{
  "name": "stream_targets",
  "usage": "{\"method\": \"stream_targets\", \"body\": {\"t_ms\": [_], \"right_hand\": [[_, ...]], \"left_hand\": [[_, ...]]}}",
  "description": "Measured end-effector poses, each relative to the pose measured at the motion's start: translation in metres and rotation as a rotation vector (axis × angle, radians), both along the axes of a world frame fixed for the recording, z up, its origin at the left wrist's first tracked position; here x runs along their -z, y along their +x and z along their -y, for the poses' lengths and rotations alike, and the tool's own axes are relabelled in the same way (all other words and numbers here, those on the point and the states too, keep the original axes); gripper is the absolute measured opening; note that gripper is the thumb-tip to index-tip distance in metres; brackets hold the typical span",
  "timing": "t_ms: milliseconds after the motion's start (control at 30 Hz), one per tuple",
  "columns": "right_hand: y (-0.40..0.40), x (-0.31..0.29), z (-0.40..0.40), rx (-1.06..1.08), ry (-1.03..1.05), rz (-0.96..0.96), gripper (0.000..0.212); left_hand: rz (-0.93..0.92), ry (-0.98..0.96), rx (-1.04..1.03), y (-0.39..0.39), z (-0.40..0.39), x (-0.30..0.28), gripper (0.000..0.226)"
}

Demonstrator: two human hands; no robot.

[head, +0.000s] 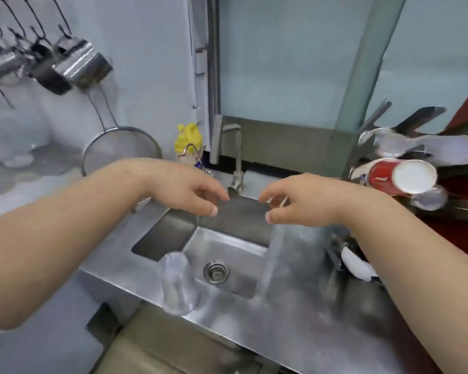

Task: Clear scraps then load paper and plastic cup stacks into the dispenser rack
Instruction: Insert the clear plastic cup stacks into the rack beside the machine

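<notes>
Both my hands hover over a steel sink (227, 268). My left hand (189, 190) has loosely curved fingers and nothing in it. My right hand (295, 202) pinches the top of a blurred clear plastic wrapper (268, 263), which hangs down to the sink's front edge. A clear plastic cup (177, 284) stands upside down on the front rim, below my left forearm. At the right, the dispenser rack (368, 141) holds a red paper cup stack (400, 178) and clear plastic cup stacks (427, 148) lying on their sides, bottoms towards me.
A tap (235, 157) rises behind the sink, with a yellow-capped bottle (187, 141) to its left. A mesh strainer (119, 149) and metal jugs (81, 63) hang on the left wall. A white object (357, 265) lies right of the sink.
</notes>
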State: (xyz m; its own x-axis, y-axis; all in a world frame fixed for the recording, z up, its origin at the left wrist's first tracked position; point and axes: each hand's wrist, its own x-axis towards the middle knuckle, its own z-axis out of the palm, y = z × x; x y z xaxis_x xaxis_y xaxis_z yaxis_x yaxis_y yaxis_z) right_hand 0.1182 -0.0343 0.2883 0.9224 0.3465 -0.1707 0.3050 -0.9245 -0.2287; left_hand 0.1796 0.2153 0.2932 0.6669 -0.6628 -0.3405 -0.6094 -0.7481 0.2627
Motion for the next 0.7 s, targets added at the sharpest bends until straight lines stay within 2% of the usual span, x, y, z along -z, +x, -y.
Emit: {"method": "stream_targets", "body": {"t_ms": [233,400,567,700], "right_hand": [[0.001,0.092,-0.058,-0.029,0.206,-0.075,0.037],[-0.006,0.153,-0.093,0.04,0.363,-0.095,0.058],[-0.017,0.202,-0.122,0.116,0.466,-0.169,0.067],[-0.019,0.223,-0.143,0.169,0.569,-0.176,0.073]], "left_hand": [[-0.029,-0.145,-0.188,-0.024,-0.073,0.075,0.049],[-0.06,-0.255,-0.395,-0.038,-0.105,0.143,0.07],[-0.186,-0.381,-0.602,-0.047,-0.123,0.207,0.07],[-0.295,-0.466,-0.656,-0.052,-0.127,0.244,0.078]]}}
